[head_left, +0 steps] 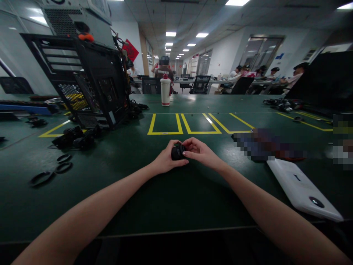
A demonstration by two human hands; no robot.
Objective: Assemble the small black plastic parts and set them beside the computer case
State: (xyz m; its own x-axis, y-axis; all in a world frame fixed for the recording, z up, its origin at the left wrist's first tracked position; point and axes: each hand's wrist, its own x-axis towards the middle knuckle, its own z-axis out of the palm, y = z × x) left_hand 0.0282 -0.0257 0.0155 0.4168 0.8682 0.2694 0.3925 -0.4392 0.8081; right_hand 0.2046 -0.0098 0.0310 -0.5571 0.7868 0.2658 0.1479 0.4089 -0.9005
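Note:
A small round black part (pixel 178 152) is held between my two hands, just above the green table near the middle. My left hand (pixel 164 159) wraps round its left side, with the thumb below and the fingers above. From the right, my right hand (pixel 199 151) pinches the part's right edge between thumb and fingers. What the part is cannot be made out. Several black rings (pixel 64 168) lie on the table at the left, beside a cluster of black parts (pixel 79 138).
An open black computer case (pixel 96 82) stands at the left. A white cup (pixel 165 92) stands beyond yellow tape outlines (pixel 165 133) on the green table (pixel 154 198). A white device (pixel 300 187) lies at the right, near black cables (pixel 281 104). People sit in the background.

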